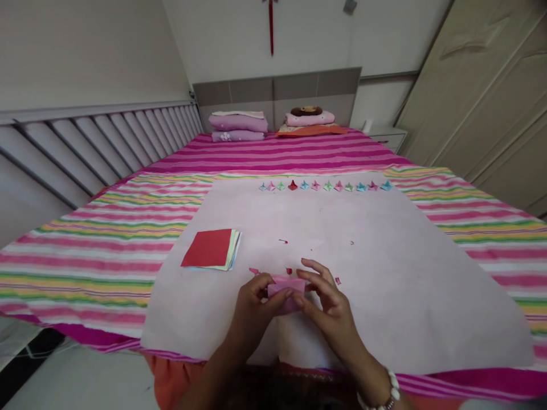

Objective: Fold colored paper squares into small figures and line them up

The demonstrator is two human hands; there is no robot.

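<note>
A partly folded piece of pink paper (pixel 285 288) is held up between both hands, just above the near part of the white sheet (pixel 384 273). My left hand (pixel 253 307) pinches its left side, thumb across the front. On the right side, my right hand (pixel 327 302) grips it with thumb and index finger, its other fingers raised. Small red paper scraps lie beyond the hands, one scrap (pixel 289 271) right behind the pink paper and another (pixel 338 281) to the right. Left of them rests a stack of square coloured paper (pixel 207 248), red on top.
A row of small folded paper pieces (pixel 328 185) in several colours lines the sheet's far edge. The sheet lies on a bed with a striped cover (pixel 106 245). Folded purple bedding (pixel 238 123) and pink bedding (pixel 310 118) sit by the headboard (pixel 316 85).
</note>
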